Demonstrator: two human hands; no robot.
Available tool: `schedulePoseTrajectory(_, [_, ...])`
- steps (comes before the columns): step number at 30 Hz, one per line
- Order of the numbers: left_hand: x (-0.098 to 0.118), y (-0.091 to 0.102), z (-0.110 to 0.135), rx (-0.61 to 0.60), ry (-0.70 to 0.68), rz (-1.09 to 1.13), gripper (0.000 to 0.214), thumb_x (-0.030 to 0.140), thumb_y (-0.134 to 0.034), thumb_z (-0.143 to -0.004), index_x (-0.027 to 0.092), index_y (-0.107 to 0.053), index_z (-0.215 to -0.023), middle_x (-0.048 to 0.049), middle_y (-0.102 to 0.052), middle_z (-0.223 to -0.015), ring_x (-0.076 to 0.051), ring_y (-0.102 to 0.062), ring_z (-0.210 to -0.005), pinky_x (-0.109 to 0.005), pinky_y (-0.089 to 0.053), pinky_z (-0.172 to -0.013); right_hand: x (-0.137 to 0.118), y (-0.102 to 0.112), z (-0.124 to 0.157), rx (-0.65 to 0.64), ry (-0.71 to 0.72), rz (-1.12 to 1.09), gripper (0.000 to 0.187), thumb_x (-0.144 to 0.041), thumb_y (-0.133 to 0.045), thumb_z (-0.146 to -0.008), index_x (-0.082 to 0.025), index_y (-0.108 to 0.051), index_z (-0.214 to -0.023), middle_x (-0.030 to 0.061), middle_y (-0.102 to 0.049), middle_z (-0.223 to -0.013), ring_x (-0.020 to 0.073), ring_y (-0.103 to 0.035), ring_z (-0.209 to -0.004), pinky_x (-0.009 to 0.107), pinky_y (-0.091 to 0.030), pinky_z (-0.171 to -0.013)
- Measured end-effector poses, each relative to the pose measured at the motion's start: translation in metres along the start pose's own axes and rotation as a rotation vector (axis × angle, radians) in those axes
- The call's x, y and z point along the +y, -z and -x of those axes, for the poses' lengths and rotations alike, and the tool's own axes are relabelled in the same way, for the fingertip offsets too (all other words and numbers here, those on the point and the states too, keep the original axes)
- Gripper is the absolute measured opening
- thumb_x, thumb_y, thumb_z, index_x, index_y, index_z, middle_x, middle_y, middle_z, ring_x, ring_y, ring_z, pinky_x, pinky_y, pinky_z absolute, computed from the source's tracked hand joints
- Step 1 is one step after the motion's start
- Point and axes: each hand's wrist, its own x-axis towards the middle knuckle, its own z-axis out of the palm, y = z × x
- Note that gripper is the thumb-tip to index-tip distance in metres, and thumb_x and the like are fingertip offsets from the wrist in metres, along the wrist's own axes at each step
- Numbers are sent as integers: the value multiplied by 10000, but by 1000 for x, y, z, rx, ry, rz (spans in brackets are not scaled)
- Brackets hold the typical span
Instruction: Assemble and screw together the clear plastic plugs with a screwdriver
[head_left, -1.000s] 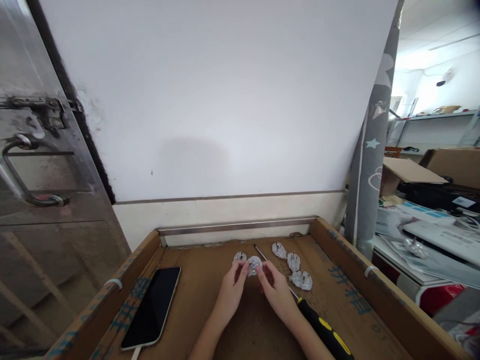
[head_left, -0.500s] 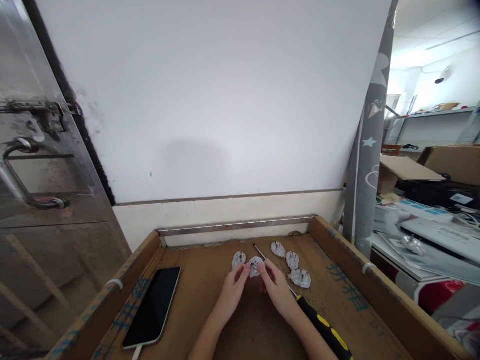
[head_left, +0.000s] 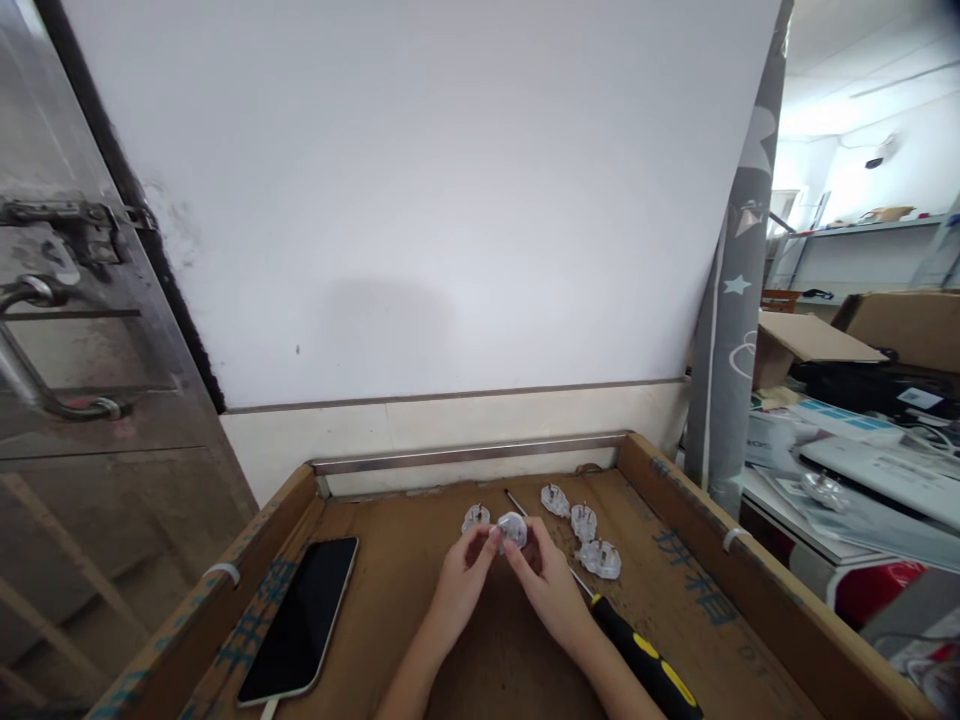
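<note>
Both of my hands meet over the middle of a shallow wooden tray (head_left: 679, 535). My left hand (head_left: 461, 580) and my right hand (head_left: 541, 580) pinch one clear plastic plug (head_left: 513, 529) between their fingertips, just above the tray floor. Another clear plug (head_left: 475, 518) lies just left of it. Three more clear plugs (head_left: 583, 528) lie in a cluster to the right. A screwdriver with a black and yellow handle (head_left: 645, 660) lies under my right forearm, its thin shaft (head_left: 514, 499) pointing toward the tray's far edge.
A black phone (head_left: 304, 620) with a white cable lies face up at the tray's left. A white wall stands behind the tray, a metal door (head_left: 82, 330) at left. A grey curtain (head_left: 739, 300), cardboard boxes and a cluttered table (head_left: 862, 450) fill the right.
The hands have stayed together on the same plug, which has turned and risen slightly between the fingertips. The camera view shifted a little.
</note>
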Motion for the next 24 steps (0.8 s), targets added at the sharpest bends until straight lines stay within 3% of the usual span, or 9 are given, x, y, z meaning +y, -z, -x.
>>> schedulePoseTrajectory(4, [1,-1,0,22,8,21,440,552,-610,-687,175,-618,-912,-87,-669,-934,-223,-614,-875,-328,-467,-823,-3,1,1,11,21,26,373,-492,-457,-822,-170,-520,-1000,38,-585,-892,113,-520,-758,209,-399,-697])
schedulePoseTrajectory(9, [7,-1,1,10,7,61,419,511,-644,-669,174,-613,-916,-97,-672,-948,-225,-625,-865,-331,-486,-809,-1,1,1,30,34,38,400,-498,-413,-839,-165,-529,-1029,50,-600,-874,115,-531,-709,203,-410,-634])
schedulePoseTrajectory(24, [2,-2,3,-64,-47,33,313,399,-605,-751,165,-586,-959,-81,-655,-955,-194,-614,-860,-291,-474,-794,3,2,1,36,29,108,450,-505,-346,-861,-169,-512,-1112,52,-616,-880,120,-562,-680,208,-438,-604])
